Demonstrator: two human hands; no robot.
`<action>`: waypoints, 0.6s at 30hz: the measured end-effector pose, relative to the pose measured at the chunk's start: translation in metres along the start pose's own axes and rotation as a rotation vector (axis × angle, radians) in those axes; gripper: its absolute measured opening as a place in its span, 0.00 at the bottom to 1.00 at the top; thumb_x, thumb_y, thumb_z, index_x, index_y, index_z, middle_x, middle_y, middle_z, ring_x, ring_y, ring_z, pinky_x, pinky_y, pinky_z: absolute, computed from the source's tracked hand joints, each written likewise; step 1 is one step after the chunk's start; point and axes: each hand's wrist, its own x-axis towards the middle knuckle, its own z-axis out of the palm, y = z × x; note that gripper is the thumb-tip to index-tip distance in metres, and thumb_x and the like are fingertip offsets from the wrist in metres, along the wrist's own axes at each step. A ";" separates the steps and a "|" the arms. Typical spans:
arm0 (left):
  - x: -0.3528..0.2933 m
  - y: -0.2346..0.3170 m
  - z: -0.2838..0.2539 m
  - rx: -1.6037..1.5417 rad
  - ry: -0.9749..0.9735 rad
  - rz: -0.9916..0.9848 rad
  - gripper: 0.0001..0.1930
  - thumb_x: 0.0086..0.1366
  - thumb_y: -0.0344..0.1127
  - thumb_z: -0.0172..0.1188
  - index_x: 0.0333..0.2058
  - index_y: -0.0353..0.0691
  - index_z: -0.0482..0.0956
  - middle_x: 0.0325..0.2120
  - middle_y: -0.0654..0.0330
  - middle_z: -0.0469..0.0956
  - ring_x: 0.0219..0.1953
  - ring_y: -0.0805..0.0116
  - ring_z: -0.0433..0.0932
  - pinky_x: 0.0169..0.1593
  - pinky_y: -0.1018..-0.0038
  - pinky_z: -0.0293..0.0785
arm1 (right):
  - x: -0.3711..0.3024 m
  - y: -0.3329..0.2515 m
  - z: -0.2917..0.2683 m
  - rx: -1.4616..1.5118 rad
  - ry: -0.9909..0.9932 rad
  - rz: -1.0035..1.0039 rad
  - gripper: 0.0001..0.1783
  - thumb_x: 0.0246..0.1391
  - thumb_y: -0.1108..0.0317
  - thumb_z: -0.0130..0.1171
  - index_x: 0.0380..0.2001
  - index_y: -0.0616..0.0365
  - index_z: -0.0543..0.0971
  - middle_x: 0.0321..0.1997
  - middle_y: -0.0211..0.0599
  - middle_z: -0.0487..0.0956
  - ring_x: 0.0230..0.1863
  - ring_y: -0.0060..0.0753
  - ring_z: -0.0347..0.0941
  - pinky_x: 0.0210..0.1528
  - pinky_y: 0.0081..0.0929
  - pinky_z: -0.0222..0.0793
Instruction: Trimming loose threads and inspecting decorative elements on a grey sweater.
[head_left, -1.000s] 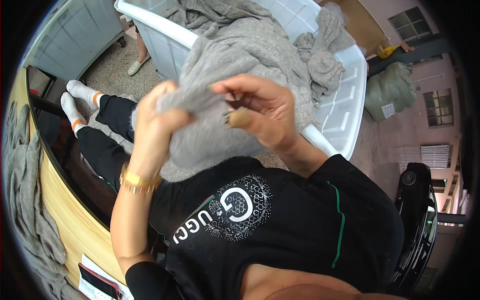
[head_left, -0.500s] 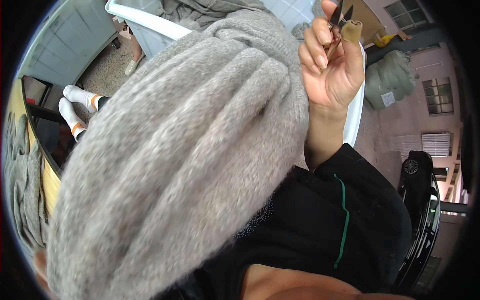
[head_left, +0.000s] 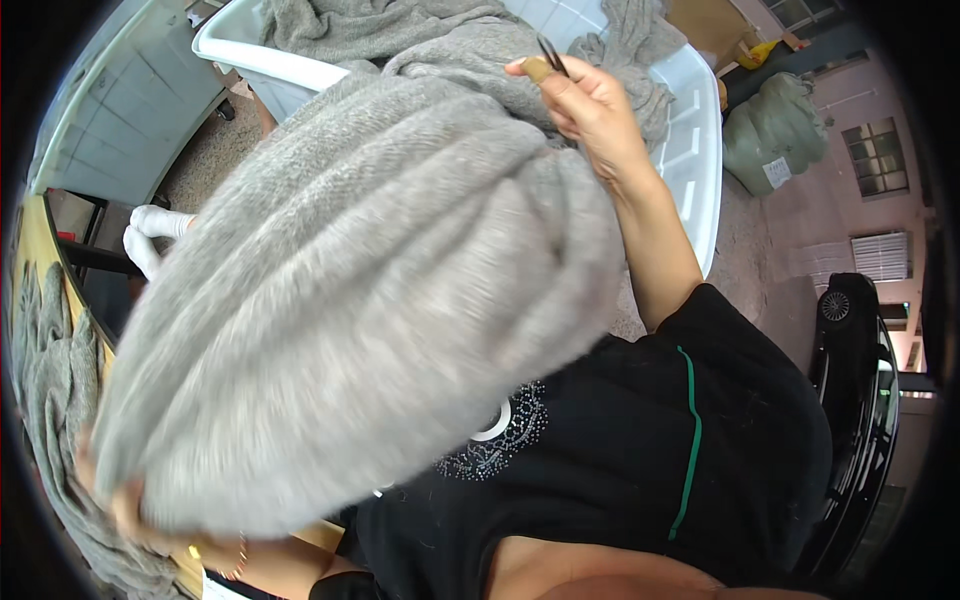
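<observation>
A grey knit fabric piece (head_left: 360,300), maybe a sweater, hangs in long folds across the middle, its lower part blurred by motion. My left hand (head_left: 128,515) grips its near left end, with several fingers hidden behind the knit. Above the far right end, over the bin, is my right hand (head_left: 605,115), closed around a small pair of dark-tipped thread snips (head_left: 552,57). Only the snips' pointed blades show past my fingers. A tan finger cot (head_left: 537,69) covers the tip of my right thumb.
A white plastic bin (head_left: 708,170) beyond holds more grey knits (head_left: 450,50). On the left, another grey knit (head_left: 60,370) lies on a wooden-edged table. Feet in white socks (head_left: 155,235) show past that table. A wrapped green bundle (head_left: 775,135) stands right of the bin; farther off is a black car (head_left: 850,400).
My right hand has swung left with the snips, turning its palm away. The knit piece has shifted, and my left hand and forearm now show more at the lower left.
</observation>
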 end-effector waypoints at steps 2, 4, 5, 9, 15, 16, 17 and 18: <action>0.018 -0.057 -0.061 0.407 0.212 0.084 0.28 0.56 0.29 0.58 0.58 0.30 0.73 0.53 0.47 0.78 0.54 0.56 0.79 0.59 0.68 0.73 | 0.004 0.028 -0.002 0.028 -0.025 0.010 0.18 0.71 0.62 0.52 0.53 0.59 0.83 0.18 0.11 0.60 0.17 0.07 0.51 0.20 0.12 0.45; 0.042 -0.117 -0.092 1.068 0.102 -0.018 0.26 0.60 0.26 0.57 0.59 0.32 0.74 0.55 0.45 0.78 0.58 0.50 0.78 0.63 0.66 0.72 | -0.001 0.045 -0.004 0.074 -0.037 0.053 0.19 0.72 0.59 0.51 0.52 0.60 0.83 0.18 0.11 0.59 0.17 0.06 0.51 0.19 0.11 0.45; 0.068 -0.135 -0.082 1.327 -0.207 -0.215 0.27 0.58 0.26 0.59 0.59 0.32 0.74 0.55 0.44 0.78 0.59 0.49 0.77 0.62 0.65 0.72 | -0.003 0.049 -0.004 0.083 -0.028 0.058 0.19 0.72 0.59 0.51 0.52 0.60 0.83 0.18 0.11 0.59 0.17 0.06 0.51 0.19 0.11 0.45; 0.126 -0.171 -0.011 1.632 -0.472 -0.160 0.30 0.55 0.28 0.66 0.58 0.37 0.71 0.58 0.41 0.71 0.57 0.41 0.74 0.60 0.55 0.73 | -0.013 0.046 -0.022 0.161 0.008 0.098 0.20 0.73 0.57 0.51 0.51 0.62 0.83 0.18 0.11 0.59 0.17 0.05 0.51 0.19 0.10 0.45; 0.206 -0.155 0.188 0.828 -0.298 0.100 0.65 0.49 0.51 0.81 0.73 0.26 0.47 0.69 0.33 0.56 0.71 0.45 0.60 0.72 0.61 0.59 | -0.020 0.046 -0.054 0.053 0.027 -0.023 0.19 0.72 0.58 0.52 0.53 0.61 0.83 0.18 0.10 0.59 0.17 0.04 0.50 0.19 0.11 0.44; 0.213 -0.166 0.201 0.838 -0.307 0.099 0.65 0.49 0.51 0.81 0.73 0.26 0.47 0.69 0.33 0.56 0.71 0.45 0.60 0.72 0.61 0.59 | -0.020 0.046 -0.056 0.085 0.076 0.074 0.18 0.71 0.58 0.56 0.50 0.61 0.83 0.18 0.12 0.61 0.17 0.06 0.52 0.19 0.12 0.44; 0.221 -0.184 0.213 0.649 -0.242 0.011 0.65 0.49 0.52 0.81 0.73 0.25 0.47 0.69 0.32 0.55 0.71 0.44 0.59 0.72 0.61 0.59 | -0.021 0.044 -0.059 0.111 0.135 0.171 0.16 0.69 0.58 0.59 0.47 0.61 0.83 0.17 0.14 0.64 0.17 0.08 0.54 0.19 0.14 0.44; 0.218 -0.197 0.217 0.469 -0.159 -0.078 0.66 0.48 0.52 0.81 0.73 0.25 0.46 0.69 0.31 0.54 0.71 0.43 0.59 0.72 0.61 0.59 | -0.021 0.043 -0.058 0.124 0.137 0.171 0.16 0.69 0.58 0.59 0.47 0.61 0.83 0.17 0.14 0.64 0.17 0.08 0.54 0.19 0.14 0.44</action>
